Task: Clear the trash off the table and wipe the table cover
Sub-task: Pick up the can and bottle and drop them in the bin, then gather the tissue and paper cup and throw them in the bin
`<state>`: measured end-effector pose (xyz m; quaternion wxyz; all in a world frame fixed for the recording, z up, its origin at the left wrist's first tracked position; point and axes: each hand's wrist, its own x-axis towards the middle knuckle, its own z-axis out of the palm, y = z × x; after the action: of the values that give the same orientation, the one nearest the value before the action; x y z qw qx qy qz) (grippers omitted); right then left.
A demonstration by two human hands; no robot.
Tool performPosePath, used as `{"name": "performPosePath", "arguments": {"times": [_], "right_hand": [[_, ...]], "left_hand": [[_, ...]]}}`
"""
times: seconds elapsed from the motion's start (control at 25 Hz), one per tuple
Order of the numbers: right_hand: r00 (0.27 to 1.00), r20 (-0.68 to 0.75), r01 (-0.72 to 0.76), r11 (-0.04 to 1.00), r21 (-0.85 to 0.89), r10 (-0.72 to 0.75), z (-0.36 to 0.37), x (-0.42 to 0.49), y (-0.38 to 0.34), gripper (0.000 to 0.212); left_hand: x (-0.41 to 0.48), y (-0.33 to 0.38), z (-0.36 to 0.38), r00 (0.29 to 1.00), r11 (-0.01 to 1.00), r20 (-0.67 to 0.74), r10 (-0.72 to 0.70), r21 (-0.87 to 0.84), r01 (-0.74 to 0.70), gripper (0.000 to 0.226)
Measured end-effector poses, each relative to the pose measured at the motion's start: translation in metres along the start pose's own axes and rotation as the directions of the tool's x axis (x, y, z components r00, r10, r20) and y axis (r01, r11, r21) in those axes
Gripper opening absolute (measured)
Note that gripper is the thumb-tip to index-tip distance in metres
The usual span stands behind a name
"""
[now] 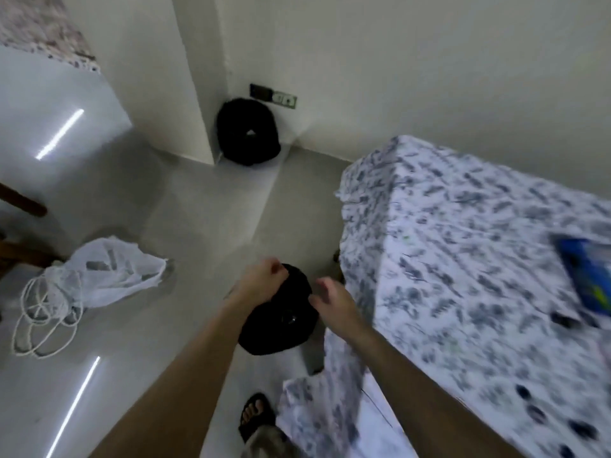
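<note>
Head view: a black trash bag (pixel 274 322) is held low over the floor, just beside the covered counter (pixel 463 259).
Left hand (pixel 261 282): fingers are clenched on the bag's top edge.
Right hand (pixel 334 300): fingers are spread loose at the bag's mouth, nothing gripped.
Step in hand: the mouth is judged best pulled wide and kept taut so scraps can be dropped in cleanly.
Still on the cover: a blue packet (pixel 587 279) and dark bits are seen, blurred.
Beyond: a white bag (pixel 109 276) and a second black bag (pixel 246 132) are left on the floor.

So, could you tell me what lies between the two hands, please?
The head view shows the top of a black bag between the left hand and right hand.
</note>
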<state>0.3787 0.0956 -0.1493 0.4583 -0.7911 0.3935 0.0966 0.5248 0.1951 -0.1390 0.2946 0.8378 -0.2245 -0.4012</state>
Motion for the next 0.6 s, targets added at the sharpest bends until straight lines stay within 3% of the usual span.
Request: {"name": "performPosePath", "arguments": {"times": [0.16, 0.28, 0.48, 0.6], "right_hand": [[0.987, -0.154, 0.056, 0.989, 0.138, -0.035, -0.063, -0.084, -0.001, 0.038], [0.969, -0.246, 0.041, 0.979, 0.201, 0.01, -0.095, -0.142, 0.044, 0.039], [0.883, -0.382, -0.125, 0.922, 0.367, 0.272, -0.138, -0.22, 0.152, 0.036], [0.833, -0.462, -0.089, 0.898, 0.432, 0.305, -0.163, -0.26, 0.215, 0.026]], "left_hand": [[-0.031, 0.087, 0.007, 0.982, 0.976, -0.032, 0.185, -0.107, -0.188, 0.009], [-0.055, 0.13, 0.062, 0.953, 0.94, 0.102, 0.286, -0.223, -0.258, 0.029], [-0.104, 0.175, 0.165, 0.868, 0.936, 0.354, 0.347, -0.069, -0.346, 0.021], [-0.135, 0.2, 0.226, 0.83, 0.916, 0.423, 0.363, 0.002, -0.402, 0.014]]}}
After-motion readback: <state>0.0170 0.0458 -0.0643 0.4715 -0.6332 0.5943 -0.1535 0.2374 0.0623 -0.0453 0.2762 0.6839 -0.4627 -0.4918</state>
